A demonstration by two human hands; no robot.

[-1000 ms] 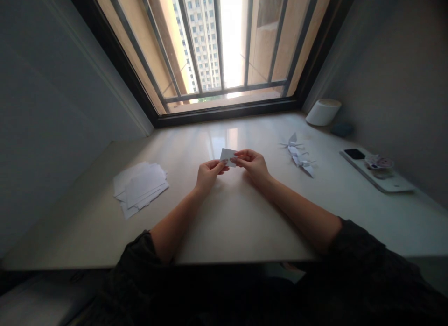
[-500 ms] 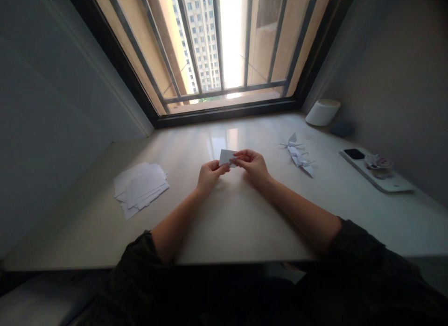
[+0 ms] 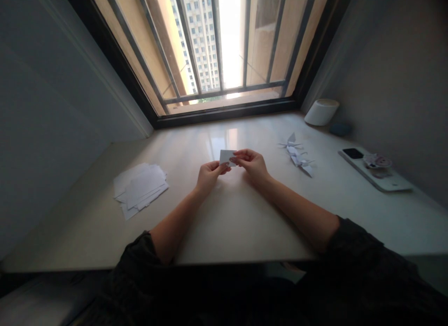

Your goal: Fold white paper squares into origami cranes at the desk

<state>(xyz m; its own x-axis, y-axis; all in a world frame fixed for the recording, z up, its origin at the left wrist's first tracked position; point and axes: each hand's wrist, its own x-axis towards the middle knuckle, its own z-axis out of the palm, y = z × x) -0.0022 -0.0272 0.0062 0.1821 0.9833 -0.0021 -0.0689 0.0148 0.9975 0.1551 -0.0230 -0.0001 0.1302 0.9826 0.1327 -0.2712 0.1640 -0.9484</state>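
Note:
A small folded piece of white paper (image 3: 227,156) is held up just above the white sill, between both hands. My left hand (image 3: 209,175) pinches its lower left part with thumb and fingers. On its right edge, my right hand (image 3: 254,163) grips with thumb and fingertips. The fingers cover part of the paper, so its exact folds cannot be made out. To the right of my right hand lie several white paper cranes (image 3: 297,156) in a slanting row. A loose pile of white paper sheets (image 3: 145,188) rests to the left of my left hand.
At the far right a phone (image 3: 376,171) lies with a round ornament (image 3: 377,160) on its back. A white cylindrical object (image 3: 321,112) stands tilted in view by the window, beside a dark bluish object (image 3: 340,129). The barred window (image 3: 224,113) bounds the sill (image 3: 241,232) behind.
The fingers have shifted slightly on the folded paper, which now looks flatter along its lower edge. Both hands keep nearly the same place.

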